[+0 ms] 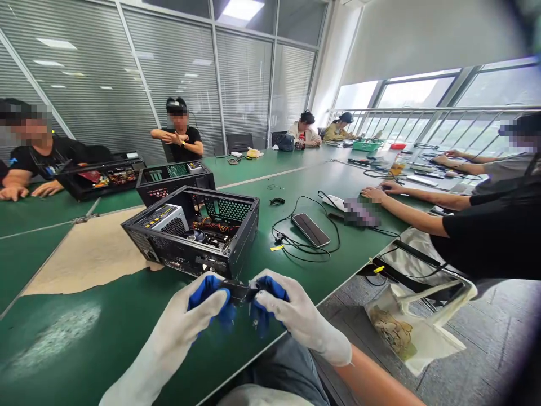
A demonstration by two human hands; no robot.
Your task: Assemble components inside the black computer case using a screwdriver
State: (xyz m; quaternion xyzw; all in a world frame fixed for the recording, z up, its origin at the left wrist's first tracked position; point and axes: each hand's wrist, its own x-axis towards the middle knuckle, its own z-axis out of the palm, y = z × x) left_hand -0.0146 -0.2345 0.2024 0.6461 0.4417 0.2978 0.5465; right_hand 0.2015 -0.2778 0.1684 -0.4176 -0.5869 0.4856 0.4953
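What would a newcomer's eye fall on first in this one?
At bottom centre, the white-gloved left hand and right hand hold a small black part over the green table. Just beyond sits an open black computer case with a silver power supply inside. To its right, a phone lies amid looped black cable.

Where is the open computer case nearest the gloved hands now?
In the head view, the case sits left of centre, just beyond the left hand; another black case is behind it, a phone to its right.

Can't tell what the black part (237, 291) is, gloved fingers (216, 303) hide its ends. Left forearm (141, 361) gets cut off below.
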